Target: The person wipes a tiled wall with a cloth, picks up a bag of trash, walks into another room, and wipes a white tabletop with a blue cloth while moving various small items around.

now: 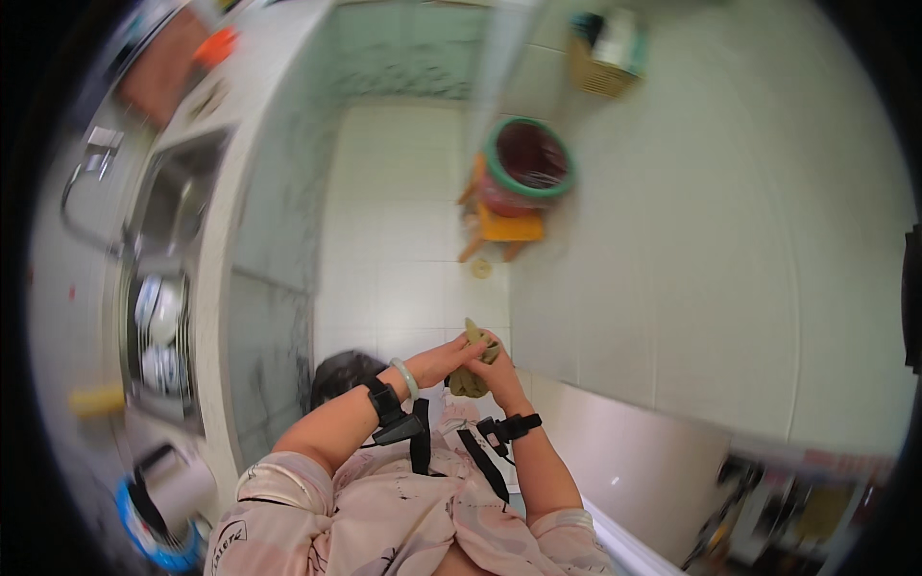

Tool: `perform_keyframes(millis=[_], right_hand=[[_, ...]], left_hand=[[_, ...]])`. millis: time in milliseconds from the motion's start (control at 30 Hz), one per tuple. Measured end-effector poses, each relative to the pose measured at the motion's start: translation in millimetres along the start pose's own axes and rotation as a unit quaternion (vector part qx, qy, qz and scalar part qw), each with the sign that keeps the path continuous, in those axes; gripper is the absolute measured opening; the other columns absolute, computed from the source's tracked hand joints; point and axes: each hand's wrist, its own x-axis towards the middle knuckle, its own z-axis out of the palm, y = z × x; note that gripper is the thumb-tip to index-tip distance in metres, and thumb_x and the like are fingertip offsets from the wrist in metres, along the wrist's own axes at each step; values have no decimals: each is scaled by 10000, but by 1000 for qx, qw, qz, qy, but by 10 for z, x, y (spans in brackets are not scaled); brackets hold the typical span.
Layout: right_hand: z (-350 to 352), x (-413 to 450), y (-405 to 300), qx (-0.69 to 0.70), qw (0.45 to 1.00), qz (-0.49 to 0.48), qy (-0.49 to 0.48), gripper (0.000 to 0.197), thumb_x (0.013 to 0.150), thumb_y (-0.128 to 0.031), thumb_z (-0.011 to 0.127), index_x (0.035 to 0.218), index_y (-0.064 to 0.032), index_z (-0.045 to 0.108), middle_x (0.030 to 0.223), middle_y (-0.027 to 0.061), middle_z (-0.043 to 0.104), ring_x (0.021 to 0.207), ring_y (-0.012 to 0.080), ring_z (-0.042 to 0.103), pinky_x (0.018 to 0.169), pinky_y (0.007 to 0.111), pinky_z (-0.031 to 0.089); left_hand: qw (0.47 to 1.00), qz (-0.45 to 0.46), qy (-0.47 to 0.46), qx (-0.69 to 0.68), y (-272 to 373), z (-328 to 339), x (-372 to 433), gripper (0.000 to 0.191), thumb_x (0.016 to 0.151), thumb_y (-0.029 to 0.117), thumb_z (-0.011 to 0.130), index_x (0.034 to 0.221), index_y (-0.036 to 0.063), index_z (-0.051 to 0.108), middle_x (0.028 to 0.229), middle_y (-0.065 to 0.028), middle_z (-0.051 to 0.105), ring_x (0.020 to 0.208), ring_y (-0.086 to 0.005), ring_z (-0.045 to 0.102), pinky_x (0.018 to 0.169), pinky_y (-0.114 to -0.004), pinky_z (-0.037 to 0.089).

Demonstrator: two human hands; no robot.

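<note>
Both of my hands meet around a crumpled olive-green cloth [468, 383] in front of my body, above the pale tiled floor. My left hand [445, 362], with a pale bangle at its wrist, reaches in from the left and its fingers press on the upper part of the cloth. My right hand [500, 374] is closed around the middle of the cloth from the right. One end of the cloth pokes up between the hands, and a bunched part hangs below them. Black straps with small devices are on both forearms.
A counter with a steel sink [176, 194], a rack of bowls [164, 338] and a faucet [68, 194] runs along the left. Ahead, a green-rimmed bin [573, 173] stands by an orange stool [513, 227]. A wicker basket [601, 75] is farther back. A black bag [346, 371] lies near my left arm.
</note>
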Motion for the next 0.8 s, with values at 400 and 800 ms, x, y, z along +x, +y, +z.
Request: perform_keyframes(millis=[400, 800], right_hand=[[-8, 579, 908, -40, 936, 220, -272, 327, 751, -61, 574, 1063, 26, 537, 979, 84, 592, 876, 168, 565, 785, 272, 445], [1183, 972, 2070, -331, 781, 262, -461, 330, 682, -22, 629, 1003, -1, 555, 923, 56, 598, 843, 141, 560, 768, 274, 463]], left_hand=[[905, -4, 336, -262, -1767, -101, -482, 493, 865, 413, 488, 1235, 92, 434, 1211, -53, 451, 1138, -178, 397, 916, -371, 349], [654, -90, 577, -482, -4453, -843, -1330, 377, 857, 272, 504, 1159, 51, 461, 1097, -108, 518, 1019, -252, 502, 816, -390, 433]])
